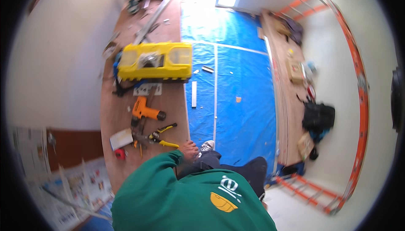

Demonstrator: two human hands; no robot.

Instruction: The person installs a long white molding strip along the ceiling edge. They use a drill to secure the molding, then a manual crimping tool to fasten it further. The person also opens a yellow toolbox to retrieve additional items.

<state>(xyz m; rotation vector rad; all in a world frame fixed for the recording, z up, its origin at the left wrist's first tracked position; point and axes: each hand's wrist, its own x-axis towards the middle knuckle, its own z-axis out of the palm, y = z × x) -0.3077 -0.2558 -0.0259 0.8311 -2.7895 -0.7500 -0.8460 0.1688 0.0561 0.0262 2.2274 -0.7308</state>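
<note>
My left hand point(189, 150) is at the right edge of a long wooden work surface point(145, 167), fingers loosely bent and somewhat blurred; I see nothing held in it. Just left of it are pliers-like snips with yellow handles point(168, 144); another yellow-and-black handle point(168, 127) is angled beside them. Farther up lies an orange cordless drill point(146, 112). A red tape measure point(120, 154) and a whitish box or pad point(121, 139) are toward the left edge. My right hand is out of sight, hidden by my green-clad body.
A yellow toolbox point(168, 64) with clear lid compartments stands on the work surface, a long metal strip point(156, 17) beyond it. Blue sheeting point(244, 125) covers the floor, with offcuts point(194, 94) on it. An orange ladder point(362, 104) and black bag point(319, 116) are at right.
</note>
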